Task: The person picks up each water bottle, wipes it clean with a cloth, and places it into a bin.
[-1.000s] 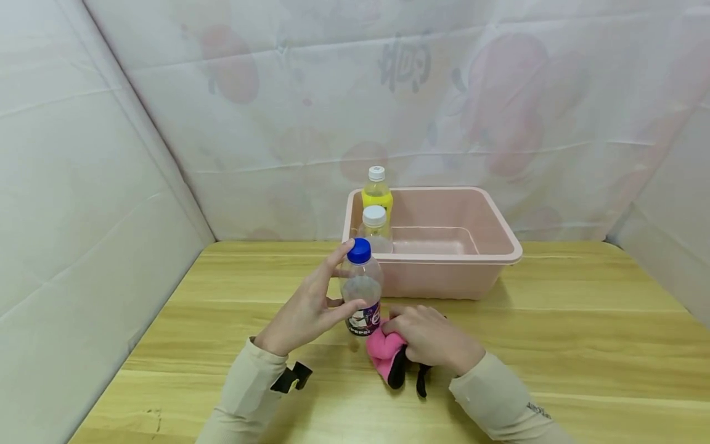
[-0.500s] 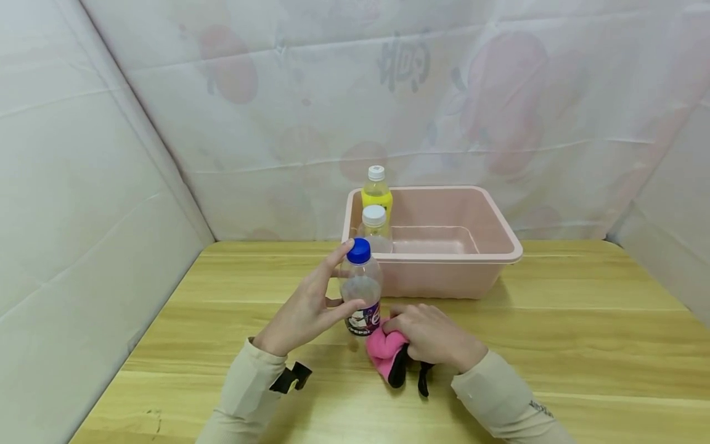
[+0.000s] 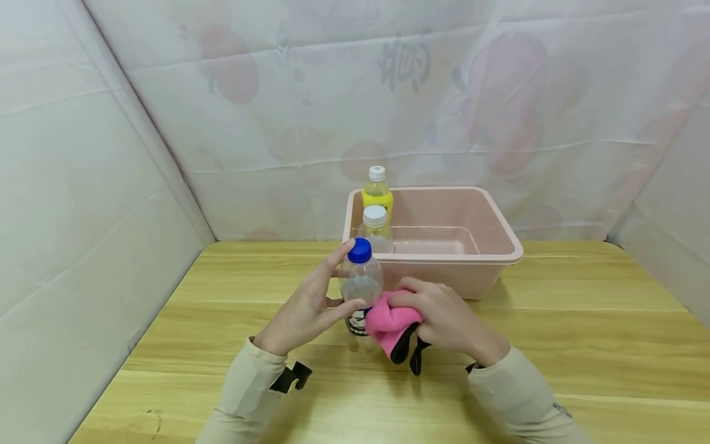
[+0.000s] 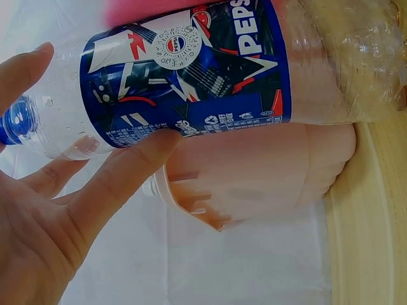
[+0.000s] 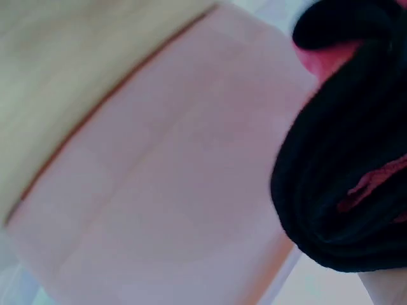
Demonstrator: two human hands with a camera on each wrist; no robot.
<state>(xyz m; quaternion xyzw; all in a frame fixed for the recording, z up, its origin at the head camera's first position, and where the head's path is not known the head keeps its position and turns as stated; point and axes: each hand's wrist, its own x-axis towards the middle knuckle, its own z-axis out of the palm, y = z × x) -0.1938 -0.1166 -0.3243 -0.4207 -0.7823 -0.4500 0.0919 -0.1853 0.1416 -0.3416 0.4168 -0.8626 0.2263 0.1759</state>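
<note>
A clear plastic Pepsi bottle (image 3: 360,285) with a blue cap stands upright on the table, in front of the pink tub. My left hand (image 3: 307,311) holds it from the left, index finger at the cap and thumb across the label (image 4: 184,70). In my right hand (image 3: 449,320) is a bunched pink cloth (image 3: 391,322) with black edging, gripped against the bottle's right side. It covers part of the label in the head view. The folded black edging (image 5: 311,165) fills the right of the right wrist view, where the right fingers are mostly hidden.
Just behind the bottle sits a pale pink plastic tub (image 3: 444,271). A white-capped clear bottle (image 3: 375,231) and a bottle with a yellow label (image 3: 377,196) stand at its left end. White curtains (image 3: 310,123) enclose the wooden table (image 3: 233,290).
My right hand has lifted the cloth from low beside the bottle's base up to its label. The left hand and the bottle have stayed in place.
</note>
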